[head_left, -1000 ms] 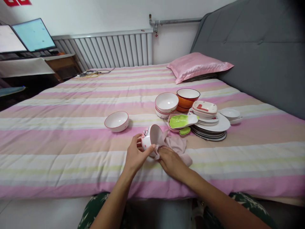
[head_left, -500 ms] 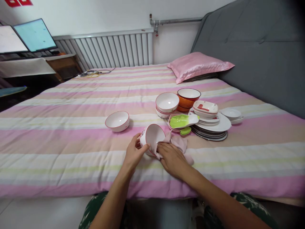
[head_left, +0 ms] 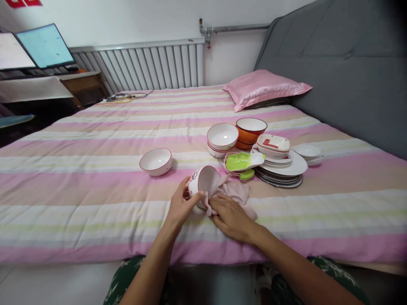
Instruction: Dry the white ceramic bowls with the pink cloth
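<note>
My left hand (head_left: 180,206) grips a small white bowl with red print (head_left: 203,181), tilted on its side with its mouth facing up and to the right. My right hand (head_left: 229,217) pinches a pale pink cloth (head_left: 237,193) against the bowl's lower rim. Part of the cloth drapes into the bowl and the remainder lies on the striped bedspread (head_left: 95,186) to the right.
A lone white bowl with a red rim (head_left: 155,161) sits to the left. Behind are stacked white bowls (head_left: 222,139), an orange bowl (head_left: 250,131), a green leaf-shaped dish (head_left: 243,161) and a stack of plates (head_left: 281,167). A pink pillow (head_left: 265,87) lies at the grey headboard.
The bowl has turned slightly in my left hand and my right hand has shifted the cloth along its rim. Nothing else moved.
</note>
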The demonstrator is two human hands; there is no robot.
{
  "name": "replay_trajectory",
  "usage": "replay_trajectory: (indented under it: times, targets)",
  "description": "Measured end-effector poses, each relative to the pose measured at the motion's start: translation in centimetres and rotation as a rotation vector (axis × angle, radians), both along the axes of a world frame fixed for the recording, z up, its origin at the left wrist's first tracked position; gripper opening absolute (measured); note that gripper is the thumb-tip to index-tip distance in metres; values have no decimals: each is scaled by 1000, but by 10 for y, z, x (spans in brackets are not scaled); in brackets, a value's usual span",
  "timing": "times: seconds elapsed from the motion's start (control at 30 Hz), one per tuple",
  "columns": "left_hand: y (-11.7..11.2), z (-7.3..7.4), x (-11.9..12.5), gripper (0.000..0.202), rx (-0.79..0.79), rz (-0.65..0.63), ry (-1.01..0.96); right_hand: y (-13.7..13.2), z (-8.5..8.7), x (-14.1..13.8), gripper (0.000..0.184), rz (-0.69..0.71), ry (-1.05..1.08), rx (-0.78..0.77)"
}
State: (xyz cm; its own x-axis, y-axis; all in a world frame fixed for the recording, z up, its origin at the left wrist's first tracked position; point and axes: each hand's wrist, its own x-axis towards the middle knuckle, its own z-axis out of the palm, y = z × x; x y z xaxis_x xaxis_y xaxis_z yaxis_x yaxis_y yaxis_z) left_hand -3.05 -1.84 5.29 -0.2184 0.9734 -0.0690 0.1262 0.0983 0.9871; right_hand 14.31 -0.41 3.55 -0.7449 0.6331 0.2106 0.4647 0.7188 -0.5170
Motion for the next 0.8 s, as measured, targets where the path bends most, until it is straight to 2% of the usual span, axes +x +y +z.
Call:
replay_trajectory:
  times: [0.17,0.27,0.47,0.63,0.8]
  targets:
    - [0,0,0,68,20,-14,13,-3,0,1,7,3,80,-115]
    - [-1,1,1,70,13,2,11,-3,2,-1,5,0,58,-118]
    - [-2,0,0,76,0,-13,-1,-1,5,-4,17,23,-36,1]
    - [-1,0,0,74,14,-46,31,3,0,-4,32,-109,-96,56]
    - [-2,4,2,75,12,-53,-6,7,-4,-2,34,-122,-83,69]
